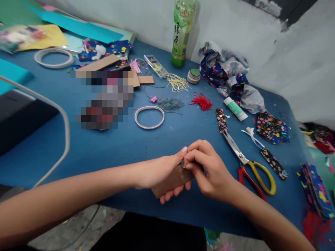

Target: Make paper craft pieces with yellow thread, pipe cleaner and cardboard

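Note:
Above the front edge of the blue table, my left hand (159, 172) holds a small brown cardboard piece (174, 179). Its fingers wrap underneath and the thumb points along the upper edge. My right hand (210, 169) pinches at the upper right corner of the cardboard, close to the left thumb tip. Whatever lies between those pinching fingertips is hidden. To the right lie scissors (243, 160) with one yellow and one red handle, their blade tips touching a floral fabric strip (221, 120).
Beyond my hands lie a tape roll (149, 127), red threads (202, 102) and yellow cords (178, 83). A green bottle (179, 45) stands by the wall. A glue stick (235, 108) and crumpled fabric (227, 69) are at right. A pale cable (65, 125) arcs across the left.

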A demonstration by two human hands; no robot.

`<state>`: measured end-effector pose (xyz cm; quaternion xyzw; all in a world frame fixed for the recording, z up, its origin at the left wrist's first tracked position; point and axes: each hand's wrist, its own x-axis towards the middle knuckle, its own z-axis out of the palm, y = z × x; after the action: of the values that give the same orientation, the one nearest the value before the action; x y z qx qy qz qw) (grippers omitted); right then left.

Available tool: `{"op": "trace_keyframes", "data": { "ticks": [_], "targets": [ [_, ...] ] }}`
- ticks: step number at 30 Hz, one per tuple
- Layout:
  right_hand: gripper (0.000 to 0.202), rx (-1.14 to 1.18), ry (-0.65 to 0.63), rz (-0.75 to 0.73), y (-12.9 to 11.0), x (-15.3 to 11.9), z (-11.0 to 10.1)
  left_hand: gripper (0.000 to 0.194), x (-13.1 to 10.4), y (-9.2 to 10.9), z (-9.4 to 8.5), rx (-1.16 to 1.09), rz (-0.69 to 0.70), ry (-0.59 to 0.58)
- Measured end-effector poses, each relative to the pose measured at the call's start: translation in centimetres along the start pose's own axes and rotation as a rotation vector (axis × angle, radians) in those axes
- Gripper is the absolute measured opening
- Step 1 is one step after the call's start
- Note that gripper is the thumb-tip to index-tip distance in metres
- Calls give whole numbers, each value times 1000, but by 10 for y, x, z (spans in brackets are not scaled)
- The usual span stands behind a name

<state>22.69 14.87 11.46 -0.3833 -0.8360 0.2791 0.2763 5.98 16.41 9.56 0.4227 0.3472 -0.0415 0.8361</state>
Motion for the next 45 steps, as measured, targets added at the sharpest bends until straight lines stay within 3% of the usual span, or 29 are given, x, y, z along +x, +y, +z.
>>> {"op": "trace_keyframes", "data": {
  "ticks": [3,5,7,10,12,15,23,29,36,42,45],
  "targets": [
    [18,483,-79,275,-2,2,2,87,0,-1,0,25,44,58],
    [21,641,-65,341,2,2,2,86,0,0,-2,6,55,61],
    [16,498,53,272,7,1,0,87,0,1,-4,-55,42,38],
    [10,43,227,12,14,-2,-7,87,0,4,-7,-179,28,12],
    [15,-180,259,-140,17,-3,-12,85,-1,5,-10,-248,31,-10],
    [22,-365,246,-233,18,-3,-14,80,-1,4,-12,-305,59,-32],
    [18,-312,199,-215,12,-1,-2,79,0,6,-4,-249,62,126],
    [17,-491,203,-219,12,-6,17,82,8,1,-4,-189,51,243],
    [16,-573,206,-226,26,-8,32,78,17,-2,-1,-362,50,245],
    [10,-418,320,-440,34,-12,29,80,13,3,-4,-520,56,113],
    [13,-246,392,-396,30,-11,24,80,9,4,-8,-527,107,103]
  ]
}}
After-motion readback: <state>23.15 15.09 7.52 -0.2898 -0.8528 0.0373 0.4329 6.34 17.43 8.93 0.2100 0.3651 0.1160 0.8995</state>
